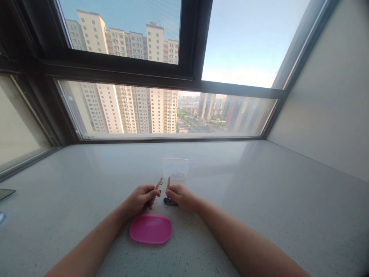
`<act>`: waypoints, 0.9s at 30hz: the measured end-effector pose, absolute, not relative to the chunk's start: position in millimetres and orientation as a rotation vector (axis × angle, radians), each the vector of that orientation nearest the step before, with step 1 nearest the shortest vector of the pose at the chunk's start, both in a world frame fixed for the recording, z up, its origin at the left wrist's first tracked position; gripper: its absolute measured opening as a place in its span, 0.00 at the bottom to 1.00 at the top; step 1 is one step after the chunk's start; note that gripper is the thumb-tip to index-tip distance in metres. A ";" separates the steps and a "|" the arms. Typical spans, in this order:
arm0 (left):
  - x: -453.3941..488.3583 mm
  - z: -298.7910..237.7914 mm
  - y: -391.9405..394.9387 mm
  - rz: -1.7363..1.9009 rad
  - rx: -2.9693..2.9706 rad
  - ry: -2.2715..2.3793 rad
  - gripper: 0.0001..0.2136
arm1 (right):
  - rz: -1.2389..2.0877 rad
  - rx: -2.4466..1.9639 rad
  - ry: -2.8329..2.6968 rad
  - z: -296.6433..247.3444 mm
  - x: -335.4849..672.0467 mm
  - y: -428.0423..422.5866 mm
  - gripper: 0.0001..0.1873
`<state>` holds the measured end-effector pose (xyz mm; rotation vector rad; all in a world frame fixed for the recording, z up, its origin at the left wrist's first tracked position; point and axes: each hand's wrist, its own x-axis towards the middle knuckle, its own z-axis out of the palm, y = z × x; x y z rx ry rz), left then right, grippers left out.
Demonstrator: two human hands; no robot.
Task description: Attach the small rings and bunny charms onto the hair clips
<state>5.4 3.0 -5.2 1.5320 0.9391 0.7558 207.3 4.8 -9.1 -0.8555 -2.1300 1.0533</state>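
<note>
Above the speckled counter, my left hand [146,196] pinches a slim tan clip [159,182] between thumb and fingers. A similar tan clip [168,182] points upward from my right hand [178,195], which is closed on its lower end. The two clips are close together but apart. Just under my right hand lie what look like black hair clips [169,201], partly covered by the fingers. Several small rings or bands are scattered between the hands, too small to make out well. Nearer to me, a shallow pink tray [150,229] sits below my left hand.
A clear plastic box or pouch [175,166] stands just beyond my hands, with something small at its bottom. The pale speckled counter [259,192] runs back to a dark-framed window [173,73]. A flat dark-edged object [6,194] lies at the far left.
</note>
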 end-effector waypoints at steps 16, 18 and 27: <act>5.1 -7.4 4.5 0.808 1.508 0.938 0.15 | 1.154 -0.878 -2.063 -13.4 206.0 5.1 0.15; 4.6 -8.2 4.9 0.805 1.513 0.940 0.14 | 1.152 -0.883 -2.063 -13.2 205.9 5.1 0.15; 4.1 -9.1 5.6 0.769 1.518 0.937 0.13 | 1.217 -0.869 -2.020 -12.0 205.5 3.9 0.16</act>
